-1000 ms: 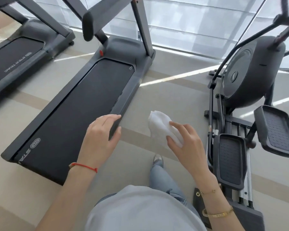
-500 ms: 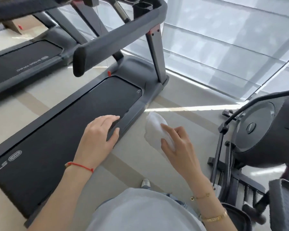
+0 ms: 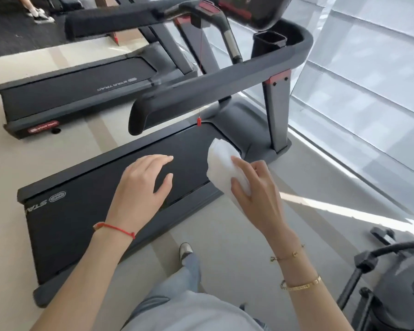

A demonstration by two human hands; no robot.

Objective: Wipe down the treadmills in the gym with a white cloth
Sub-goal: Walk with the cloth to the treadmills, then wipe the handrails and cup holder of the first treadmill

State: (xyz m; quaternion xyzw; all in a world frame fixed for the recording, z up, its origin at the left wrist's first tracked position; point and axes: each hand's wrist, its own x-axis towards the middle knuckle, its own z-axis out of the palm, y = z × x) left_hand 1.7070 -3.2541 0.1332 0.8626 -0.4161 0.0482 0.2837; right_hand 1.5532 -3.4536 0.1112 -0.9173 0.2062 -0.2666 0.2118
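**Cloth was up, nothing wiped yet**

Closest in, the right hand (image 3: pixel 256 189) pinched the white cloth (image 3: pixel 225 167) between thumb and fingers, holding it in the air over the near treadmill (image 3: pixel 101 211), above the right edge of the belt. The left hand (image 3: pixel 141 185) hung open and loose over the belt, gripping nothing.

Compared with a second earlier, the view had tilted up: the elliptical that filled the right side was nearly gone, and the side handrail (image 3: pixel 225 91) and console had come into frame. Both hands now sat over the belt rather than over the side rail and floor. I'd guess the handrail was about to get wiped, so the actual cleaning was barely underway.

Farther out, the console (image 3: pixel 249 8) was cut off at the top and blurry. The second treadmill (image 3: pixel 77 91) was partly blocked, and whether the cloth touched anything couldn't be told.
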